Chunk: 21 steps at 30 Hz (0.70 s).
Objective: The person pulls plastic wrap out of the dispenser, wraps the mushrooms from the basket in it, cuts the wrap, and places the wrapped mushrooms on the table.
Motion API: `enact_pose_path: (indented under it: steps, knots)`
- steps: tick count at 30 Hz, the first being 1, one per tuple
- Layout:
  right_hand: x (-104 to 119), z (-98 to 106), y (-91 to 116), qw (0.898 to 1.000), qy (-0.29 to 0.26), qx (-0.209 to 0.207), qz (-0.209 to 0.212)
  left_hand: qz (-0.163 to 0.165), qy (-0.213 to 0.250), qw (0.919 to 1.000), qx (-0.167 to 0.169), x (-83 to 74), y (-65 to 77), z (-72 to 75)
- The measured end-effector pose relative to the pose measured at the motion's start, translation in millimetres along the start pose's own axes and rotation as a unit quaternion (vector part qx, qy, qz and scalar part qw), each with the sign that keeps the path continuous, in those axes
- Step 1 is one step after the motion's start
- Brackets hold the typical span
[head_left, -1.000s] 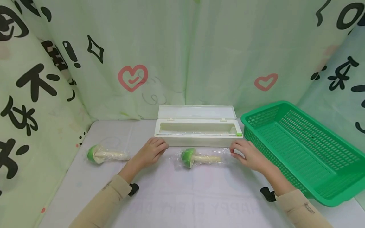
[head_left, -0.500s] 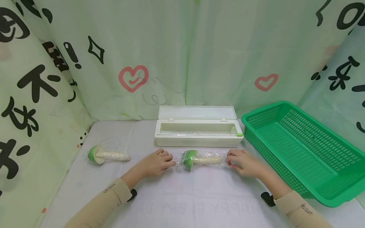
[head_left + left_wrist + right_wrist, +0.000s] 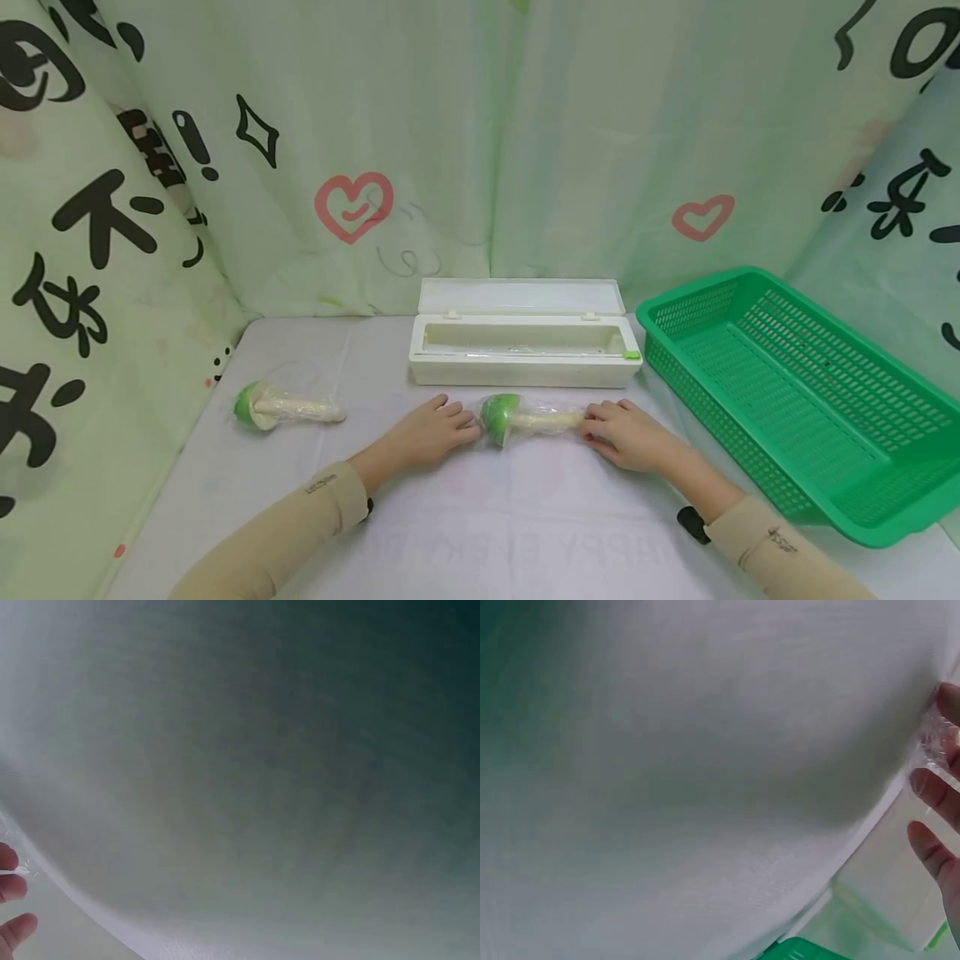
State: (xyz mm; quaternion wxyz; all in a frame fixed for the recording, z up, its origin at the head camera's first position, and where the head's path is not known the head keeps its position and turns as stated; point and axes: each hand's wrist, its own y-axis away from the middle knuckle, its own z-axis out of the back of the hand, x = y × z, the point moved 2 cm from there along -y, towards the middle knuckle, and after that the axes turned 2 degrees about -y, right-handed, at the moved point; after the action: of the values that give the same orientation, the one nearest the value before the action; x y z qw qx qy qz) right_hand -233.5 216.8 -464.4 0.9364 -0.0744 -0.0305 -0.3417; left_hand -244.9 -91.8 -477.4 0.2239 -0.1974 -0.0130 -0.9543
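A mushroom-shaped piece with a green cap and cream stem [image 3: 517, 421], wrapped in clear plastic film, lies on the white tablecloth. My left hand [image 3: 435, 431] is at its cap end, fingertips by the loose film; the left wrist view catches only spread fingertips [image 3: 13, 888] near some film. At the stem end, my right hand [image 3: 630, 433] touches the wrapping and covers the stem's tip. Crinkled film [image 3: 930, 742] shows against those fingers in the right wrist view, with the thumb apart. Farther left lies a similar film-wrapped piece [image 3: 288, 407].
Behind the hands stands a long white film dispenser box [image 3: 517, 372], its lid raised and a small green tab at its right end. A green perforated basket [image 3: 847, 508] occupies the right side. Printed curtains [image 3: 491, 167] enclose the back and sides.
My left hand has come from the dispenser's front corner, down and right, to the cap end. My right hand has moved left and slightly down, from the film's edge to the stem's end.
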Motion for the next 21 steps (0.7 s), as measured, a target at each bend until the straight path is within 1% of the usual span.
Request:
enact_pose_path:
  steps: [2,3,7,9,10,13,15,16,18,21]
  knots:
    - [1.6,3.2,-1.4,1.000,0.005,-0.004,-0.016,0.008,-0.007,0.9999,0.004,-0.7,-1.5,-0.1]
    - [2.6,6.3,-3.0,1.000,0.012,-0.015,-0.022,0.010,-0.009,0.9999,0.005,-0.9,-1.9,0.2]
    - [8.3,21.3,-16.6,0.994,0.038,-0.094,-0.031,0.017,-0.018,0.9996,0.013,-0.8,-2.3,1.5]
    - [14.2,27.2,-28.8,0.992,0.058,-0.107,-0.034,0.020,-0.021,0.9995,0.015,-0.5,-1.9,2.1]
    - [17.2,28.2,-35.1,0.992,0.065,-0.098,-0.038,0.020,-0.023,0.9994,0.014,-0.3,-1.9,1.8]
    - [26.1,24.5,-53.2,0.993,0.105,-0.024,-0.047,0.021,-0.021,0.9995,0.010,-0.3,-2.3,0.5]
    - [30.5,17.7,-61.8,0.991,0.128,0.018,-0.044,0.022,-0.017,0.9995,0.013,-0.8,-2.9,-0.6]
    - [32.6,14.4,-65.3,0.989,0.142,0.032,-0.038,0.023,-0.016,0.9995,0.017,-1.1,-3.2,-1.2]
    - [36.6,8.0,-71.0,0.984,0.172,0.044,-0.020,0.023,-0.014,0.9994,0.021,-1.6,-3.8,-1.3]
    - [41.7,-0.3,-77.6,0.978,0.204,0.043,-0.006,0.025,-0.016,0.9993,0.024,-1.9,-4.3,-0.7]
